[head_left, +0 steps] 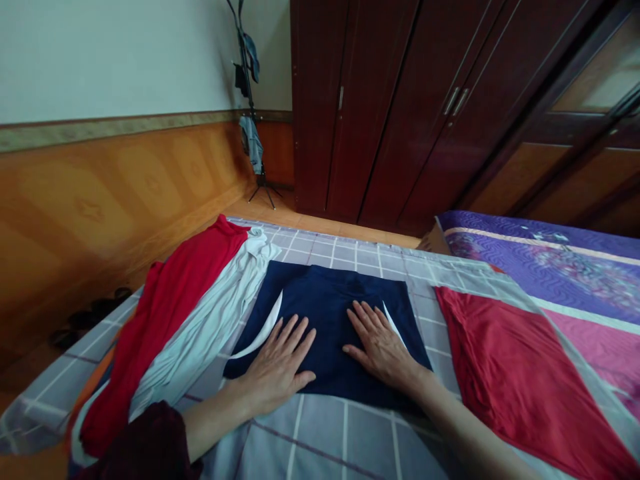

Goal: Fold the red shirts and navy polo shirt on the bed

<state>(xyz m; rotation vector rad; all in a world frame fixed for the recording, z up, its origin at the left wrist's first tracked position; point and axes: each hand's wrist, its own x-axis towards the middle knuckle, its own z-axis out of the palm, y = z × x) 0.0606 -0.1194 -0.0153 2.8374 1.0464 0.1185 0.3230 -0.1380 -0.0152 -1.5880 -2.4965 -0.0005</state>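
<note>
A dark navy garment point(330, 313) with a curved white stripe on each side lies flat on the grey checked bedsheet point(320, 427). On its left part rests my left hand point(280, 363), palm down with the fingers spread, beside the left white stripe. My right hand point(377, 340) lies flat on the right part, its fingers slightly apart near the other stripe. Neither hand holds anything. The middle of the cloth shows between the two hands, and its lower edge runs just below them.
Red clothing point(175, 293) and pale clothing point(200, 347) lie lengthwise at the left. A red garment point(515, 373) is spread at the right, near a purple bedcover point(555, 267). Behind stand a coat rack point(253, 107) and a dark red wardrobe point(370, 107).
</note>
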